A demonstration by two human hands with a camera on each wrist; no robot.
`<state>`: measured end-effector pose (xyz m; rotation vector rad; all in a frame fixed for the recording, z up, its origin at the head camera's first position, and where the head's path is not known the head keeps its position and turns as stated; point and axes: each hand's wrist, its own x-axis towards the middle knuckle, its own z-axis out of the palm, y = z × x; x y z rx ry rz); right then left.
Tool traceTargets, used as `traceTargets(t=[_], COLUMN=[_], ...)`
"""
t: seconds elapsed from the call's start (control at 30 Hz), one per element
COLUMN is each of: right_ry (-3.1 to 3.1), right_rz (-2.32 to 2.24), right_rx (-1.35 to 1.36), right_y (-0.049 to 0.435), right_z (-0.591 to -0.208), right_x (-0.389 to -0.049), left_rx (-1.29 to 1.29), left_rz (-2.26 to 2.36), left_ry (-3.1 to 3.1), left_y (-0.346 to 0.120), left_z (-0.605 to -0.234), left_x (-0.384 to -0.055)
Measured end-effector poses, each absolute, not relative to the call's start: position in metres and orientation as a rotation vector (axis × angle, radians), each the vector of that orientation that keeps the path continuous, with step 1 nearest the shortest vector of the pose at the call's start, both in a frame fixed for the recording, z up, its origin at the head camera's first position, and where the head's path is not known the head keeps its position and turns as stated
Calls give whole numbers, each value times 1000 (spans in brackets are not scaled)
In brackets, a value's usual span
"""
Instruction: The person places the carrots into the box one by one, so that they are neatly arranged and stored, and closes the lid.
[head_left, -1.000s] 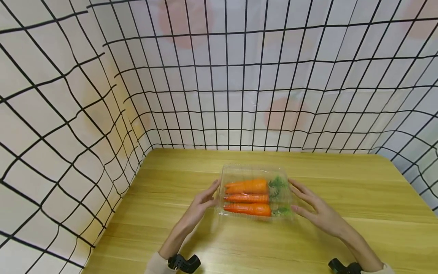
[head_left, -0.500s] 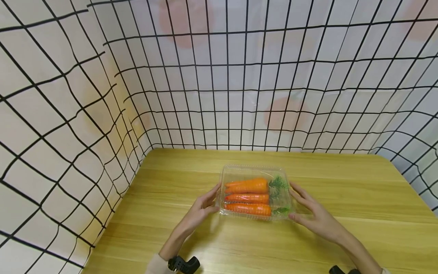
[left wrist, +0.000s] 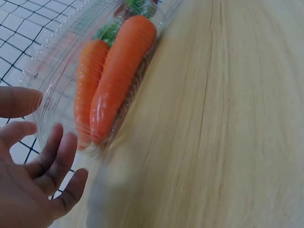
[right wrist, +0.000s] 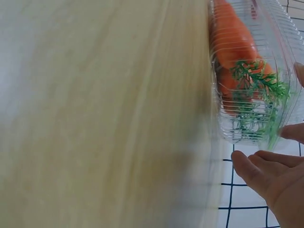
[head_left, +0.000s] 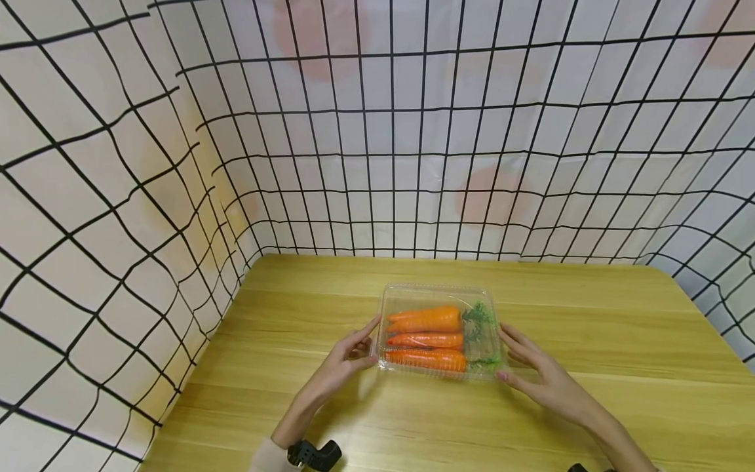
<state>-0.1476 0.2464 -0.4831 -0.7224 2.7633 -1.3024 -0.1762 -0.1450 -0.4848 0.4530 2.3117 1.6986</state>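
Note:
A clear plastic clamshell box (head_left: 421, 296) lies on the wooden table, its lid down. Inside are several orange carrots (head_left: 433, 360), their tips toward the left and green tops (head_left: 480, 314) toward the right. My left hand (head_left: 337, 367) is at the box's left side, thumb near the front corner and index finger farther back. In the left wrist view its other fingers bend loosely, away from the box. On the right side, my right hand (head_left: 551, 383) has its fingertips at the box edge, thumb near the front corner, as the right wrist view also shows.
White panels with a black grid pattern (head_left: 413, 151) rise behind the wooden table (head_left: 590, 308) and along both sides. Each wrist wears a black camera mount, the left one (head_left: 315, 454) showing near the table's front.
My right index finger has slid a little toward me along the box's right side. The left fingers have bent slightly. The box has barely moved; the glare on its lid has shifted.

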Motion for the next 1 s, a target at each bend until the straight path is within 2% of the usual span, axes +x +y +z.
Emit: traceTargets(t=[0.4,0.77,1.0], right_ry=[2743,2250,2103], right_rz=[-1326,-1671,-1834], right_rx=[-688,-827,-759], right_y=[247,255,251], right_z=[-485,-496,-496], right_x=[-148,-158,-156], left_rx=[577,630,674], left_rz=[1825,1872,1925], left_ry=[2048,2001,1933], left_y=[-151,-151,-152], left_z=[-487,-489,-492], left_x=[-179,-179,-179])
